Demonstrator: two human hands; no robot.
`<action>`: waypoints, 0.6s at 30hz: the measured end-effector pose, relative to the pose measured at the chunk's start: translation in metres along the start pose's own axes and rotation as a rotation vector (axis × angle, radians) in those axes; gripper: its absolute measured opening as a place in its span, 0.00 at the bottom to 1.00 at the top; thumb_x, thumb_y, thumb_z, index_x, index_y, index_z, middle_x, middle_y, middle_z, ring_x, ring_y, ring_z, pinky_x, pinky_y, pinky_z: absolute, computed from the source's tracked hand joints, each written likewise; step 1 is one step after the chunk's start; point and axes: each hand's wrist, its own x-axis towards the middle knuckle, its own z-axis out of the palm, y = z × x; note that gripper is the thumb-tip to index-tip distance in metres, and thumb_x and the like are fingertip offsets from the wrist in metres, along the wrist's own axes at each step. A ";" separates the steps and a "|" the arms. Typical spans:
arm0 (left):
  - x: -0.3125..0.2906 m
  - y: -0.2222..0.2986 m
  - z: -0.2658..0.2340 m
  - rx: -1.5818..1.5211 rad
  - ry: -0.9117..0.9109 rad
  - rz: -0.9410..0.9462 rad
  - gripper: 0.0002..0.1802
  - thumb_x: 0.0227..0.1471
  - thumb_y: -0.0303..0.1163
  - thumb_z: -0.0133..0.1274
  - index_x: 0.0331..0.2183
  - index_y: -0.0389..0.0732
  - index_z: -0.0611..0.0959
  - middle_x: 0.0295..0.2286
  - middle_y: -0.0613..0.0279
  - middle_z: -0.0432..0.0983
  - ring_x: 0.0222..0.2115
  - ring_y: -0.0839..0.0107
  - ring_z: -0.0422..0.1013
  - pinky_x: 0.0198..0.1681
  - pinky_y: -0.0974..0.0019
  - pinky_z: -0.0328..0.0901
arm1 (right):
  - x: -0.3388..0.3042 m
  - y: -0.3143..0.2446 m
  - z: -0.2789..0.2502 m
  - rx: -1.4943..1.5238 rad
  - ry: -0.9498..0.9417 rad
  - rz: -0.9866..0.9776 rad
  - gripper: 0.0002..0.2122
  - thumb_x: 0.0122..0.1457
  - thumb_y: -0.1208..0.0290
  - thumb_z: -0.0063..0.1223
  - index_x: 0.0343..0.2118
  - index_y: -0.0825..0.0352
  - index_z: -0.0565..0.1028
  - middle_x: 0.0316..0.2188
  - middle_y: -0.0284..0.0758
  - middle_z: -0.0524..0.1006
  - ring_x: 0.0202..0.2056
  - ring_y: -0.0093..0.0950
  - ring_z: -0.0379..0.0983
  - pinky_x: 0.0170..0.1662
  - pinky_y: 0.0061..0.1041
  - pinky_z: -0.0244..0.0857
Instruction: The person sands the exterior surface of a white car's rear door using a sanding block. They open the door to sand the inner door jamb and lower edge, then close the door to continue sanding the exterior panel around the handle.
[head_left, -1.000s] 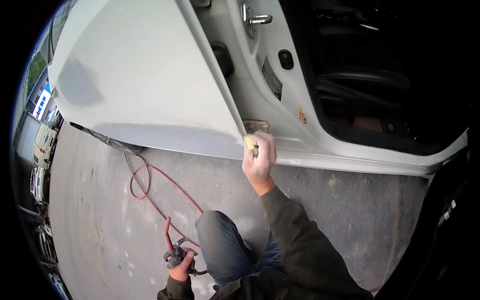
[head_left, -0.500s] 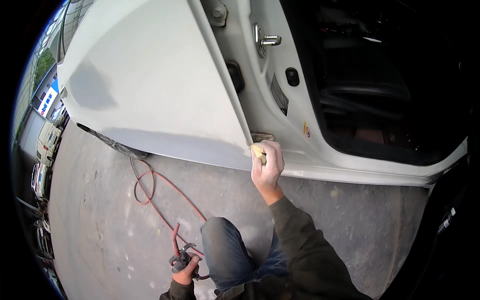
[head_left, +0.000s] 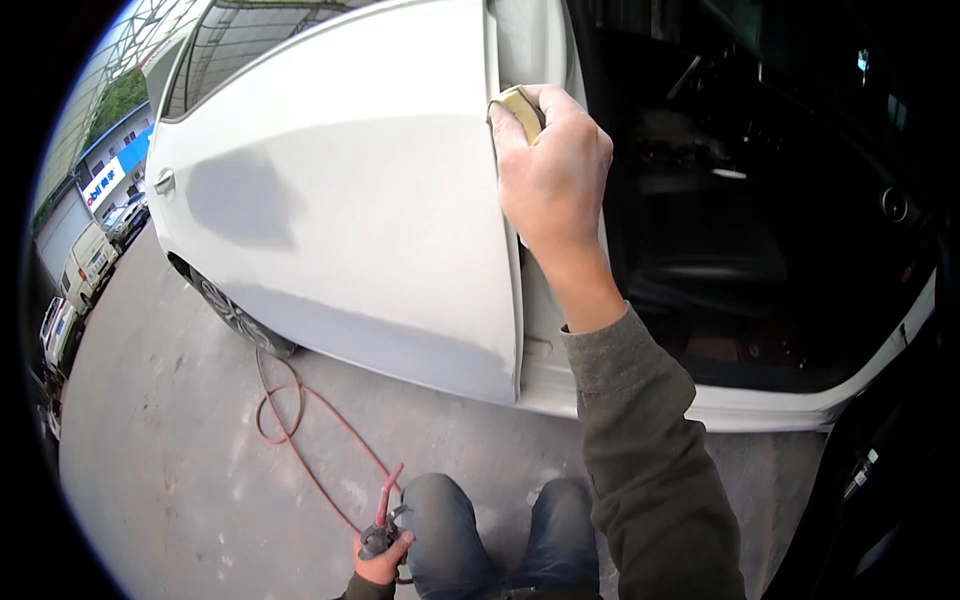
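Observation:
My right hand [head_left: 558,175] pinches a small yellow sanding pad [head_left: 519,112] against the upper part of the rear edge of a white car door [head_left: 400,210]. Dust whitens the fingers. The door has a grey patch near its handle and a grey band along its bottom. Low down beside my knee, my left hand [head_left: 378,568] is closed around a black air blow gun [head_left: 377,541] with a red nozzle pointing up. Part of its grip is hidden by the fingers.
A red air hose [head_left: 335,411] loops over the grey concrete floor [head_left: 190,440] towards the car's wheel [head_left: 232,312]. Right of the door edge is the open doorway with a dark seat [head_left: 700,240]. Parked vehicles [head_left: 88,262] stand at the far left.
My right hand has moved up along the door edge with the sanding pad, from near the bottom corner to high up. The view has shifted; my left hand still grips the blow gun.

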 end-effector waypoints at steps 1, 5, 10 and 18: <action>-0.002 -0.002 0.001 -0.002 0.010 0.022 0.06 0.46 0.24 0.61 0.23 0.32 0.80 0.13 0.66 0.69 0.12 0.77 0.64 0.16 0.71 0.58 | 0.008 -0.003 0.003 0.004 -0.007 0.041 0.09 0.55 0.75 0.57 0.37 0.74 0.76 0.33 0.48 0.78 0.34 0.42 0.77 0.40 0.35 0.71; -0.007 0.006 0.010 -0.115 0.032 0.027 0.08 0.45 0.24 0.63 0.23 0.34 0.79 0.15 0.66 0.69 0.13 0.77 0.64 0.16 0.71 0.57 | 0.037 -0.019 0.004 -0.029 -0.070 0.165 0.10 0.55 0.73 0.57 0.38 0.73 0.79 0.34 0.49 0.80 0.37 0.41 0.79 0.44 0.35 0.73; -0.005 0.005 0.005 -0.086 0.011 0.053 0.10 0.46 0.28 0.64 0.24 0.35 0.78 0.15 0.67 0.70 0.15 0.78 0.65 0.19 0.71 0.59 | 0.090 -0.019 0.006 -0.244 -0.133 0.147 0.13 0.52 0.68 0.60 0.37 0.70 0.81 0.33 0.46 0.81 0.38 0.39 0.80 0.46 0.34 0.72; -0.008 0.012 0.011 -0.015 -0.003 0.070 0.11 0.47 0.28 0.63 0.22 0.34 0.78 0.15 0.68 0.70 0.16 0.79 0.64 0.20 0.71 0.58 | 0.084 -0.034 0.009 -0.250 0.002 0.135 0.14 0.54 0.64 0.55 0.37 0.71 0.79 0.34 0.55 0.78 0.41 0.50 0.76 0.45 0.43 0.69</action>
